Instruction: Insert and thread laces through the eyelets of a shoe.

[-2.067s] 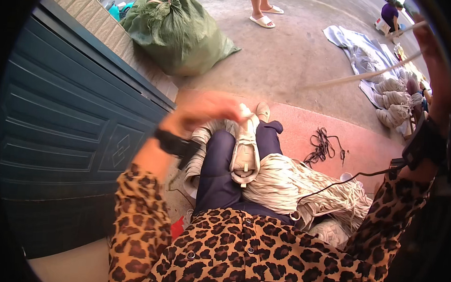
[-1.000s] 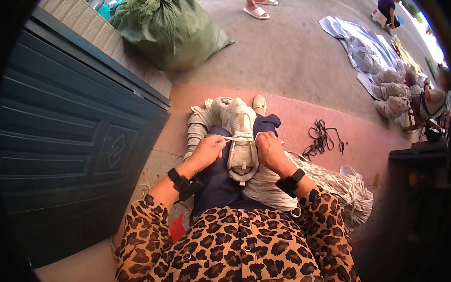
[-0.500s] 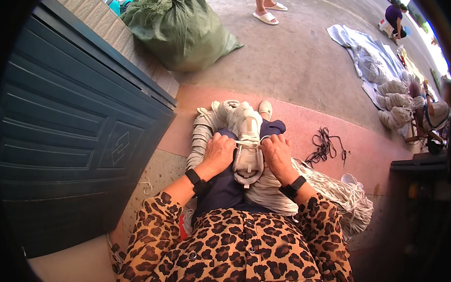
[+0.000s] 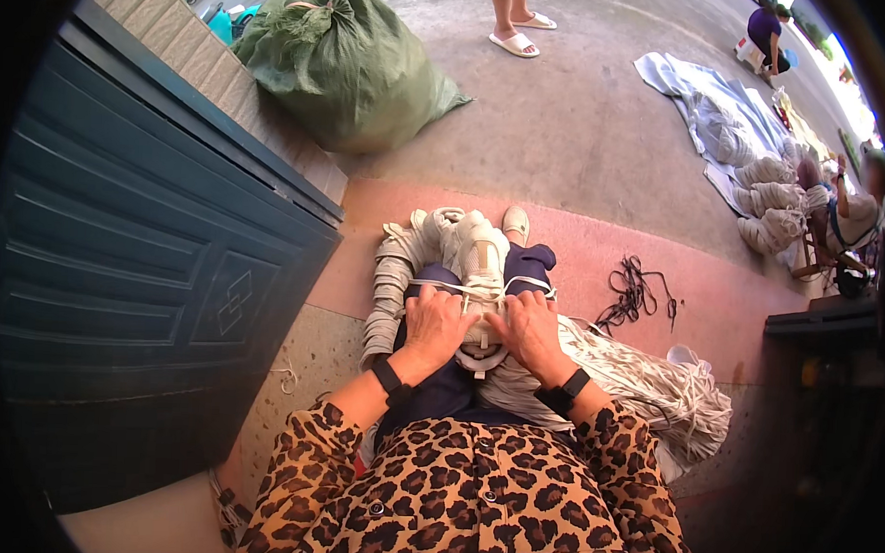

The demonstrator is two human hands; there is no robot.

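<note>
A beige shoe upper (image 4: pixel 483 254) lies on my lap, its toe end pointing away from me and its heel loop toward me. White shoelace (image 4: pixel 532 283) is threaded through its eyelets, with loose ends spreading to both sides. My left hand (image 4: pixel 438 325) grips the left eyelet edge, fingers curled and thumb turned inward. On the opposite edge, my right hand (image 4: pixel 533 330) holds the upper the same way. The thumbs nearly meet over the tongue. A curved stack of nested beige uppers (image 4: pixel 388 294) runs along my left leg. Beside my right thigh hangs a thick bundle of off-white laces (image 4: pixel 643 386).
A dark panelled door (image 4: pixel 150 286) stands at left, a stuffed green sack (image 4: pixel 347 68) beyond it. Black laces (image 4: pixel 637 293) lie on the pink floor. At far right, a seated person (image 4: pixel 854 213) is beside piled uppers (image 4: pixel 772 200). White sandals (image 4: pixel 515 45) show on another person ahead.
Both hands have moved from the lace beside the shoe upper inward and toward me, onto its eyelet edges. The lace ends now hang loose to the sides.
</note>
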